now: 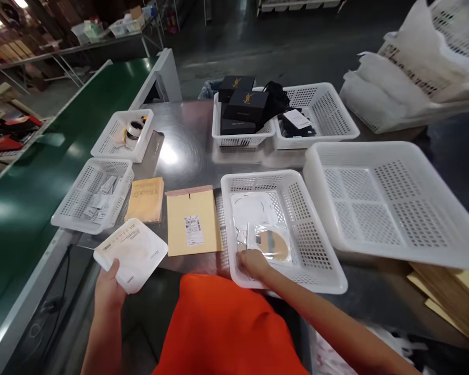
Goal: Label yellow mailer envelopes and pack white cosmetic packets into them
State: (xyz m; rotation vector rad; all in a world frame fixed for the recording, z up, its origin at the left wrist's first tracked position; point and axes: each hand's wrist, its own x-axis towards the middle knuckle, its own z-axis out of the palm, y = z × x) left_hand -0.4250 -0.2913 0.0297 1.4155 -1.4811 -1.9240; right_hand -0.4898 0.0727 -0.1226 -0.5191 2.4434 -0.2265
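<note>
At the lower left, my left hand [110, 285] grips a flat white packet [135, 252] by its lower edge, thumb on top. My right hand [252, 263] reaches into the white basket [316, 250] in front of me, its fingers closed at the near left corner; what they hold is hidden. Beside that hand in the basket are a clear-wrapped packet with a tan round item [275, 246] and a white packet [254, 208]. Between my hands, a yellow mailer [193, 224] with a printed label lies flat on the metal table [187, 130].
Tan padded envelopes [145, 200] lie left of the mailer. A basket of small packets [72, 208] and a basket with tape [101, 140] stand beside the green conveyor [74, 125]. Black boxes [246, 105] fill a rear basket. Stacked baskets [375, 208] are at right.
</note>
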